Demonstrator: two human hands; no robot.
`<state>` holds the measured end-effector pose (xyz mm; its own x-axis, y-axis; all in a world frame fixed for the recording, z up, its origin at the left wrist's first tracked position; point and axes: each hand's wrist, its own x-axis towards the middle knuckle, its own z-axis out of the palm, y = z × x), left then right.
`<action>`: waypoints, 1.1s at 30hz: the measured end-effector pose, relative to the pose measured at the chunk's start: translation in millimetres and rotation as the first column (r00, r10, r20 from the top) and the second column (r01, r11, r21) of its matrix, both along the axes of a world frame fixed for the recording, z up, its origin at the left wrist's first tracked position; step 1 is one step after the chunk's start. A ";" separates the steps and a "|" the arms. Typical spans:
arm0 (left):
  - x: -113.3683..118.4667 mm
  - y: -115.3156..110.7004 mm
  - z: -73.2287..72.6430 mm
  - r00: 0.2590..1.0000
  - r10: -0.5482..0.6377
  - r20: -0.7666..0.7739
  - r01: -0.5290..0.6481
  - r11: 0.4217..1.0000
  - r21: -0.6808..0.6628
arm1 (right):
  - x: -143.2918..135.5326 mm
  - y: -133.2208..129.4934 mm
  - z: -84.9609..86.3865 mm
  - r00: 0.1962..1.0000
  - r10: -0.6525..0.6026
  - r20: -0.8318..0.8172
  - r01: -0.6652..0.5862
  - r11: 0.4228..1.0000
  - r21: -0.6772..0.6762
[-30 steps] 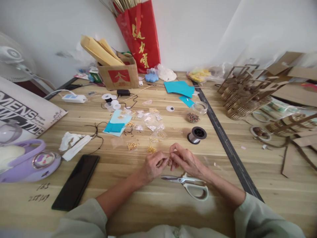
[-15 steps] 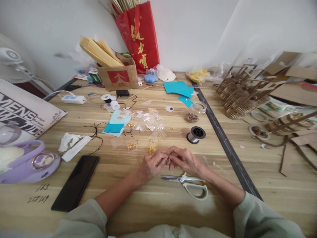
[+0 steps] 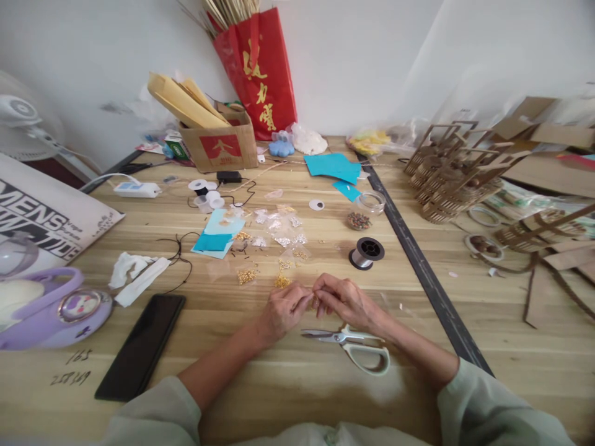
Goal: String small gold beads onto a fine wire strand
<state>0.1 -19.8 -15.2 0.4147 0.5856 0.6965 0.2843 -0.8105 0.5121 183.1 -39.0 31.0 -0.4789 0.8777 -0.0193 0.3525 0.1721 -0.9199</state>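
Note:
My left hand (image 3: 284,310) and my right hand (image 3: 344,301) meet fingertip to fingertip over the table, both closed in a pinch. Between them is something tiny, with a glint of gold colour below the fingertips; its kind is too small to tell. White-handled scissors (image 3: 346,341) lie just below my right hand, blades pointing left. Just beyond my left hand sits a small heap of gold beads (image 3: 282,281), and another gold pile (image 3: 246,276) rests on clear plastic to its left. A spool of thin silvery wire (image 3: 366,254) stands beyond my right hand.
Small plastic bags (image 3: 281,226), blue sheets (image 3: 214,238) and a jar of dark beads (image 3: 359,220) lie farther back. A black phone (image 3: 142,347) and a purple object (image 3: 56,310) are at left. Woven baskets (image 3: 446,179) stand at right, past a dark strip (image 3: 418,272).
The whole view has shifted very slightly. My hands keep the same pinch, with only a slight shift of the fingers.

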 end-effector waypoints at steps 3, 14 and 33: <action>0.1 -0.3 0.1 1.000 -0.005 0.008 0.005 1.000 -0.028 | -0.6 -0.7 0.3 1.000 -0.005 0.012 0.005 1.000 0.011; 2.0 -1.7 1.4 0.992 -0.019 0.125 0.045 0.978 -0.206 | -1.8 -3.8 6.8 0.998 -0.041 0.048 0.037 0.997 0.068; -2.1 0.9 12.4 0.990 -0.018 0.139 0.103 0.763 -0.638 | 0.1 3.6 2.5 0.971 -0.189 -0.147 0.183 0.982 -0.056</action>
<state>-2.0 -19.0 -2.8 0.4051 0.8895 0.2114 0.1493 -0.2925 0.9445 183.2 -35.3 33.5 -0.3077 0.9515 0.0019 0.2314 0.0768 -0.9698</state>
